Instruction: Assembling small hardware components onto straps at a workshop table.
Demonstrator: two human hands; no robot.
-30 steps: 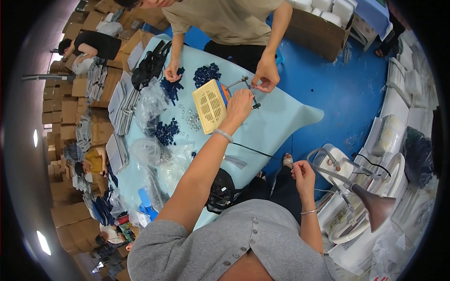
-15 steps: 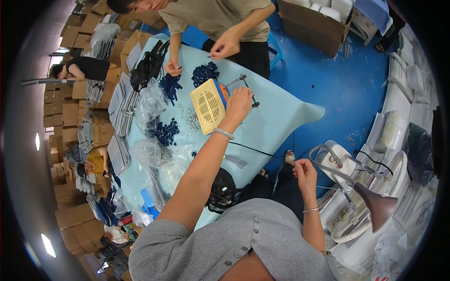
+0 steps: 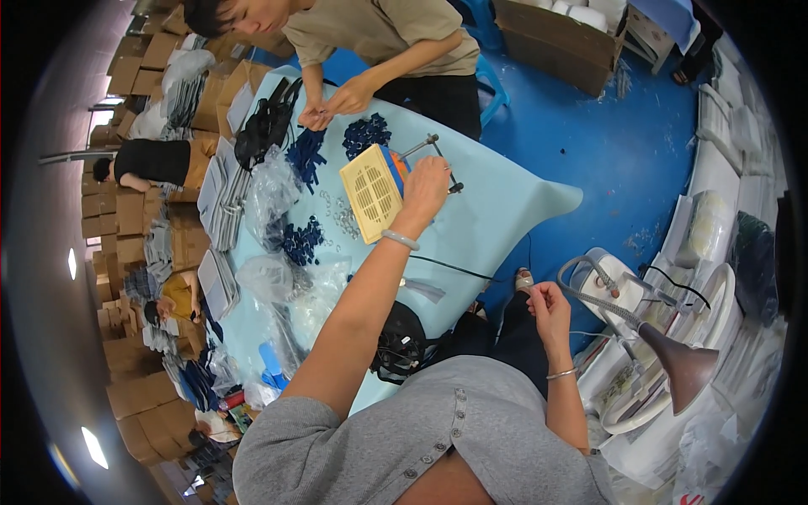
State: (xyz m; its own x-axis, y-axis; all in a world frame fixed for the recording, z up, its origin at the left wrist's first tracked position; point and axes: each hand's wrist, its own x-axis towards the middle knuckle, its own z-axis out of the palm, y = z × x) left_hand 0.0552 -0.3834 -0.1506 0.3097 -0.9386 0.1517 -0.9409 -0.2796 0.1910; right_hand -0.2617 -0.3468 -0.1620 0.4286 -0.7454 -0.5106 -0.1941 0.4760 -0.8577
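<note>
Left hand at the rod frame of a cream vented machine, right hand apart.
The machine [image 3: 370, 195] sits on the pale-blue table [image 3: 513, 187], beside scattered clear rings [image 3: 343, 220]. The left hand [image 3: 427, 183] bends over its metal rod frame [image 3: 433, 140]; whether it grips anything cannot be told. The right hand [image 3: 550, 313], fingers curled near a gooseneck lamp [image 3: 680, 364], shows no clear view of its grip.

Workshop: stacked cartons [image 3: 147, 408], worktable [image 3: 513, 194]
</note>
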